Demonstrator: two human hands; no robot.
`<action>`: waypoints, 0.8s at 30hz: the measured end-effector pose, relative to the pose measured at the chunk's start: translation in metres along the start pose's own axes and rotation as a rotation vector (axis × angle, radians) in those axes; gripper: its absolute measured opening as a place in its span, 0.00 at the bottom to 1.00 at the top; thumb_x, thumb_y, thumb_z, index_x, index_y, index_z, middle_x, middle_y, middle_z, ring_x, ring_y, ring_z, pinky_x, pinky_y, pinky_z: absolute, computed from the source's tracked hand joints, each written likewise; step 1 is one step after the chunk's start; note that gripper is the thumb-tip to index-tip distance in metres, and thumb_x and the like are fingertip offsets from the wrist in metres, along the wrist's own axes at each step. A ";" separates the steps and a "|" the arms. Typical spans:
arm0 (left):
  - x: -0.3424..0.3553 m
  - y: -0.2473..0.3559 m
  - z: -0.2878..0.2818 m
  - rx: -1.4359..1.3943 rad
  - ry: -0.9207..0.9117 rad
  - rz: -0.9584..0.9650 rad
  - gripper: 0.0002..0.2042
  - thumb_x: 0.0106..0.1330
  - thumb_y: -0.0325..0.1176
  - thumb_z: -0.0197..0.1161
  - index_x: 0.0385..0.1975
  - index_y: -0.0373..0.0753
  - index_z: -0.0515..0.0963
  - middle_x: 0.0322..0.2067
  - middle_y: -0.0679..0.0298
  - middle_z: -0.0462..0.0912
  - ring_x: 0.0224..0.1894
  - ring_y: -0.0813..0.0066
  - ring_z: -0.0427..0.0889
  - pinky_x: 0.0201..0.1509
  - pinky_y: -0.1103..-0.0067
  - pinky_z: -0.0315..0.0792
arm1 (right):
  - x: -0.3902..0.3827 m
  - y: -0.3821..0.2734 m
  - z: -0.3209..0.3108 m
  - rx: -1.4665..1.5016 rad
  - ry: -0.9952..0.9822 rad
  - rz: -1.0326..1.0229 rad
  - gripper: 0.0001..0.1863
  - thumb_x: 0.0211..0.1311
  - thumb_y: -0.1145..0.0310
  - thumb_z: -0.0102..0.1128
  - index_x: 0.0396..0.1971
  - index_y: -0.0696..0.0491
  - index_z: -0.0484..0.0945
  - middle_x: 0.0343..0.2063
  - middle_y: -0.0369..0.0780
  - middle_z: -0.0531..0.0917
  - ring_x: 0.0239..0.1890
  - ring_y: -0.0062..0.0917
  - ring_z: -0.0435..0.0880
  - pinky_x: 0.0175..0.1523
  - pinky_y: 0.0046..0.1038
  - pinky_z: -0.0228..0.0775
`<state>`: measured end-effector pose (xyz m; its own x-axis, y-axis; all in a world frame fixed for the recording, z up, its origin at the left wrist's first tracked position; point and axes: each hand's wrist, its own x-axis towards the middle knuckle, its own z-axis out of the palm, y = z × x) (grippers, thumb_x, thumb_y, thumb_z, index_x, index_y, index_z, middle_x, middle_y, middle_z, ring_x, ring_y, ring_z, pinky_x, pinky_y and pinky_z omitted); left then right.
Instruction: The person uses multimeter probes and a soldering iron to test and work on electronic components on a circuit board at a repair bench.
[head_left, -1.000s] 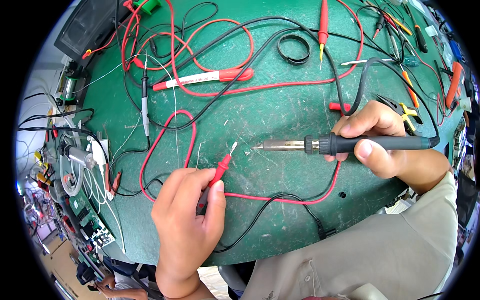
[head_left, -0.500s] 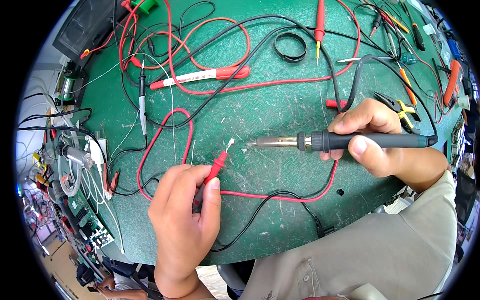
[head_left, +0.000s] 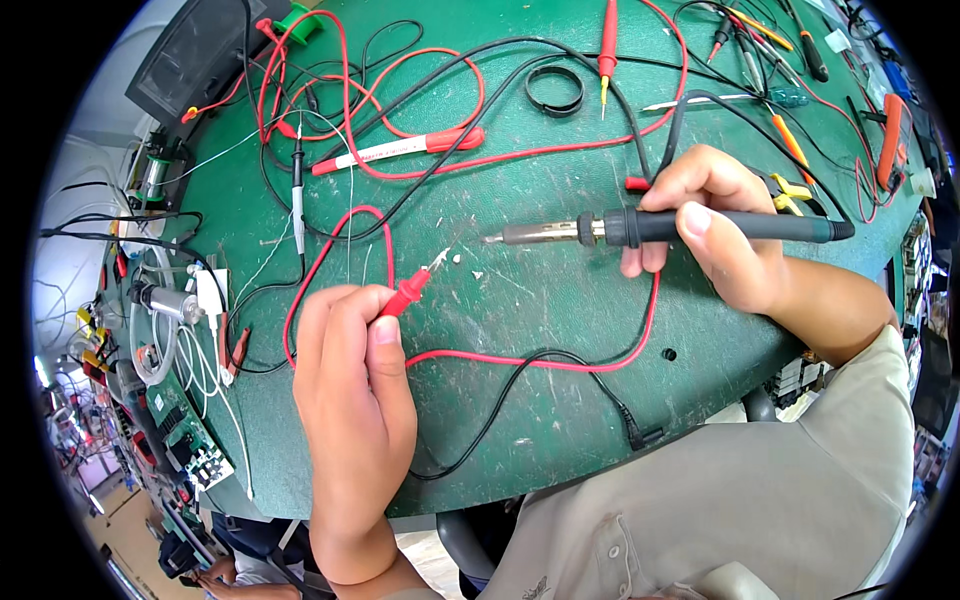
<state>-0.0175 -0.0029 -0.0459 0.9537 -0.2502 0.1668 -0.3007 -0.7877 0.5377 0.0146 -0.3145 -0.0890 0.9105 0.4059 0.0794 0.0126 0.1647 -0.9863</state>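
My left hand pinches a red test probe between thumb and fingers, its thin metal tip pointing up and to the right. Small white crumbs lie beside that tip. In my right hand is a soldering iron, gripped around its black handle, with the metal barrel aimed left. The iron's point is close to the probe tip, with a small gap between them. A red lead runs across the green mat below both hands.
Beyond the hands lie a red-and-white marker, a black ring, another red probe and looped cables. Yellow-handled pliers and screwdrivers sit at right. A circuit board and white wires are at left. A person sits at lower left.
The white lump on the probe tip has come off, and white bits now lie beside it. Both hands keep their holds. The whole view has shifted slightly.
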 end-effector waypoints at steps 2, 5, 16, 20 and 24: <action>0.000 -0.002 0.004 0.033 0.065 0.059 0.06 0.72 0.24 0.55 0.42 0.29 0.76 0.43 0.52 0.74 0.42 0.58 0.76 0.46 0.71 0.72 | 0.001 0.004 0.001 -0.012 0.022 -0.046 0.09 0.74 0.68 0.51 0.42 0.60 0.73 0.33 0.45 0.84 0.33 0.23 0.85 0.39 0.25 0.76; -0.001 -0.003 0.007 0.061 0.170 0.118 0.06 0.72 0.24 0.55 0.42 0.30 0.77 0.46 0.52 0.73 0.43 0.57 0.75 0.48 0.70 0.71 | 0.001 0.005 0.002 0.004 0.047 -0.077 0.10 0.74 0.67 0.51 0.42 0.60 0.73 0.33 0.44 0.84 0.33 0.23 0.85 0.39 0.25 0.76; -0.004 0.000 0.000 -0.015 0.063 0.126 0.06 0.74 0.27 0.56 0.45 0.32 0.76 0.31 0.55 0.79 0.33 0.63 0.78 0.43 0.71 0.73 | -0.005 0.001 0.006 -0.033 0.137 -0.182 0.15 0.76 0.62 0.50 0.49 0.59 0.72 0.37 0.44 0.82 0.37 0.26 0.85 0.44 0.29 0.78; -0.005 0.000 0.005 -0.063 0.036 0.056 0.07 0.76 0.27 0.54 0.48 0.33 0.74 0.26 0.63 0.77 0.24 0.77 0.71 0.31 0.78 0.68 | -0.008 0.000 0.003 -0.014 0.144 -0.207 0.17 0.76 0.60 0.49 0.52 0.58 0.72 0.38 0.43 0.82 0.38 0.27 0.85 0.48 0.33 0.78; -0.007 -0.005 0.010 -0.141 -0.010 0.038 0.08 0.72 0.25 0.60 0.47 0.33 0.73 0.27 0.60 0.78 0.25 0.74 0.74 0.30 0.78 0.71 | -0.011 -0.005 -0.001 0.015 0.113 -0.232 0.17 0.76 0.59 0.48 0.53 0.57 0.72 0.39 0.44 0.82 0.40 0.27 0.85 0.50 0.36 0.78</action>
<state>-0.0227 -0.0025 -0.0581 0.9414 -0.2845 0.1811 -0.3323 -0.6910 0.6419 0.0046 -0.3205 -0.0853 0.9242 0.2534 0.2856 0.2211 0.2549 -0.9414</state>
